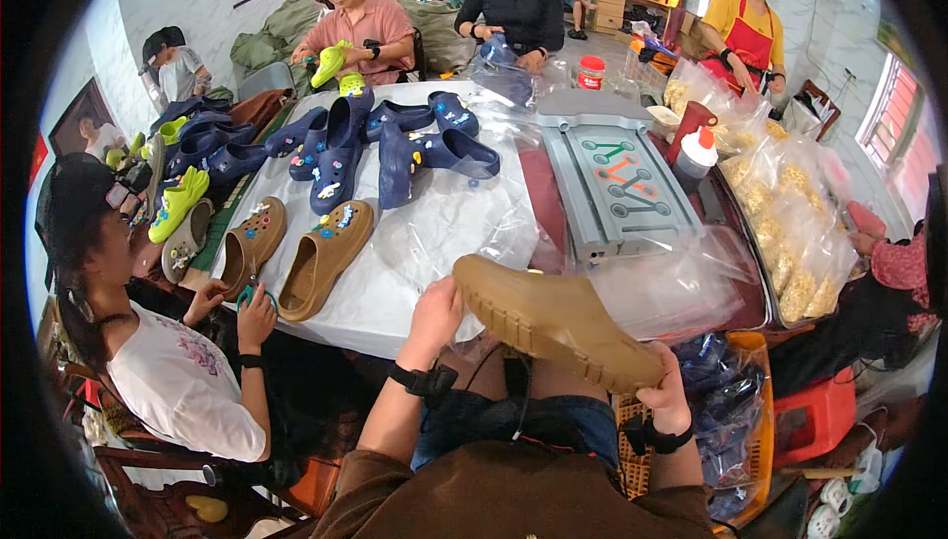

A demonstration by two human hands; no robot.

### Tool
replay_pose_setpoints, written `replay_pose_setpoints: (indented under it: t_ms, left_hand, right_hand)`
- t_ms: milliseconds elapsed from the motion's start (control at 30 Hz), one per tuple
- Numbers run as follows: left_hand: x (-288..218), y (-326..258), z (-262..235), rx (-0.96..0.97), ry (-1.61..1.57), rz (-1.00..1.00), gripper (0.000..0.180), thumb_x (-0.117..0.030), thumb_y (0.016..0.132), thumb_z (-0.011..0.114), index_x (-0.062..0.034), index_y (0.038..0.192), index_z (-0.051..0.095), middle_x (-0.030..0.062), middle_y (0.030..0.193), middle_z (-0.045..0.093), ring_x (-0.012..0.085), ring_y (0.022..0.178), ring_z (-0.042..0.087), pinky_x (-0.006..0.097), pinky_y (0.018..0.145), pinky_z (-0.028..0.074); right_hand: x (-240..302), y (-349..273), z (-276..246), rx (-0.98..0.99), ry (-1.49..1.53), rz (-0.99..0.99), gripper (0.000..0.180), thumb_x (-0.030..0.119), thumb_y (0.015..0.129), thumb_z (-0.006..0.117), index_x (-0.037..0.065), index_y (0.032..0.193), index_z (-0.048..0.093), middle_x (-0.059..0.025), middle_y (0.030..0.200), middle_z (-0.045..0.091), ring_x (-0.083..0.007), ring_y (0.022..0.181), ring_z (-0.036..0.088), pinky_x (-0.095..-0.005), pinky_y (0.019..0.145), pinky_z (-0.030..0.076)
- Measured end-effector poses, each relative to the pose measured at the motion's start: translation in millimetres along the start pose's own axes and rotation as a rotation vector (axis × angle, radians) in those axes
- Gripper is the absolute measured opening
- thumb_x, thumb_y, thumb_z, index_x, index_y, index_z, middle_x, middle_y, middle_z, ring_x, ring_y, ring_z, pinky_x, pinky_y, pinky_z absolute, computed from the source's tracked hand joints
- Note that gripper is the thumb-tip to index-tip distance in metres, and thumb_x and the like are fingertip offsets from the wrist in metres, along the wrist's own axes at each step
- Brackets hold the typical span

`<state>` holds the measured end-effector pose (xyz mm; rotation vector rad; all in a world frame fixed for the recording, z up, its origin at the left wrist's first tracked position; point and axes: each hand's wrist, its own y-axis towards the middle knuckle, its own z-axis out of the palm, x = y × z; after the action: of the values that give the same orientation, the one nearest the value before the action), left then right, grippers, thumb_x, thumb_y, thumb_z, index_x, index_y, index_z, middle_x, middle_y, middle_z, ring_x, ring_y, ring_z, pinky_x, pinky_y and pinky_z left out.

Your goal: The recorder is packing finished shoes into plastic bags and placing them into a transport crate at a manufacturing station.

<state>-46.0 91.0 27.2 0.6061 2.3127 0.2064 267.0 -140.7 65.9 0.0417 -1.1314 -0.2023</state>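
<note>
left hand: grips tan clog heel | right hand: grips its toe | sole up, over tabletop edge

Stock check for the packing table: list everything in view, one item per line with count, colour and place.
Tan rubber clog, sole up: one, tan, held in both hands at the near table edge.
Brown clogs with charms: two, brown, near-left of the table.
Navy clogs: several, dark blue, far-left of the table.
Lime clogs: at least two, lime, left table edge.
Clear plastic bags: a loose pile, clear, table centre.
Grey moulded tray: one, grey, centre-right.
Bags of yellowish snacks: many, right side.
Red-lidded white bottle: one, beside the tray.
White table: one.
Co-workers: five seated or standing round the table.
Left hand: gripping the clog's heel.
Right hand: gripping its toe.
</note>
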Motion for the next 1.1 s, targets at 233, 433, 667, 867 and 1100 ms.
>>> replay_pose_setpoints:
  t_ms: [233,433,667,867,1100]
  left_hand:
    - [-19.2,-1.8,-22.9,-0.088,-0.111,0.001,0.04,-0.023,0.106,0.045,-0.0102,0.142,0.055,0.0186,0.14,0.058,0.0364,0.127,0.054,0.042,0.107,0.041]
    - [-40.5,1.5,-23.0,-0.106,-0.054,0.114,0.042,-0.023,0.105,0.044,-0.0104,0.143,0.054,0.0191,0.157,0.04,0.0438,0.145,0.028,0.05,0.12,0.023]
    - [-46.0,0.3,-27.9,0.004,-0.099,0.151,0.046,-0.025,0.105,0.042,-0.0132,0.149,0.049,0.0166,0.163,0.03,0.0402,0.151,0.019,0.049,0.122,0.018]
    - [-56.9,-3.5,-39.0,-0.005,-0.125,0.163,0.046,-0.026,0.105,0.043,-0.0131,0.148,0.05,0.0166,0.163,0.029,0.0403,0.151,0.02,0.049,0.122,0.018]
    - [-73.7,-11.1,-47.6,0.072,-0.157,0.26,0.047,-0.026,0.104,0.043,-0.0134,0.149,0.049,0.0164,0.164,0.028,0.0403,0.151,0.019,0.049,0.122,0.018]
  right_hand:
    - [-2.4,8.6,-3.8,0.07,-0.305,0.026,0.046,0.005,0.068,0.085,-0.001,0.108,0.063,-0.0077,0.116,0.068,-0.0117,0.104,0.06,-0.0304,0.091,0.048]
    - [-1.2,22.1,29.6,0.539,-0.8,-0.321,0.034,0.011,0.067,0.088,0.004,0.08,0.057,-0.0143,0.116,0.068,-0.0335,0.109,0.063,-0.0465,0.104,0.043]
    - [-10.5,20.1,50.7,0.787,-1.228,-0.531,0.03,0.021,0.071,0.082,0.011,0.083,0.057,-0.006,0.124,0.063,-0.0253,0.122,0.059,-0.0645,0.117,0.026]
    - [-16.9,27.2,55.9,0.774,-1.325,-0.621,0.029,0.023,0.072,0.08,0.013,0.084,0.056,-0.0043,0.124,0.062,-0.0226,0.122,0.058,-0.0641,0.118,0.025]
    - [-32.1,47.0,64.3,0.548,-1.062,-0.659,0.037,0.015,0.069,0.086,0.009,0.083,0.052,-0.0096,0.121,0.065,-0.0291,0.114,0.062,-0.0613,0.116,0.032]
